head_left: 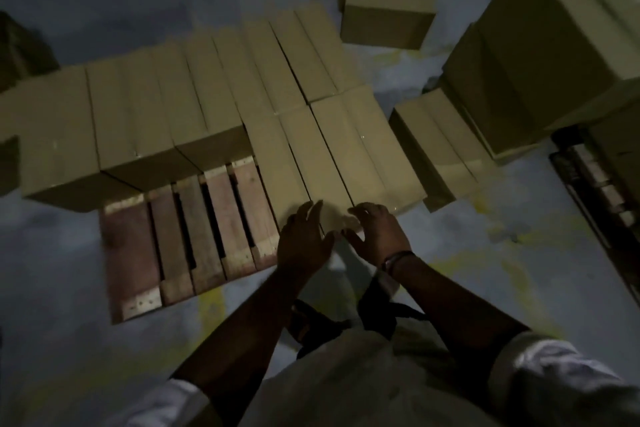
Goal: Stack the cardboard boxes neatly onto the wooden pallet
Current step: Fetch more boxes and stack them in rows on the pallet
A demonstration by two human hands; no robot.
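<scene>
Dim concrete floor; wooden pallet half covered. Left hand and right hand spread, fingers loose, gripping nothing, at front box near end. Push it flush with its neighbours before filling the bare slats.

A single wide-angle camera, worn on the person's head, gives the only view. It looks steeply down and a little forward over the floor, so the wooden pallet and the cardboard boxes on it fill the middle of the frame, seen almost from above. The left hand and right hand sit just below centre, forearms coming up from the bottom edge, where the pale sleeves lie closest to the lens. Straight edges bow toward the corners; the picture is dim and slightly blurred
</scene>
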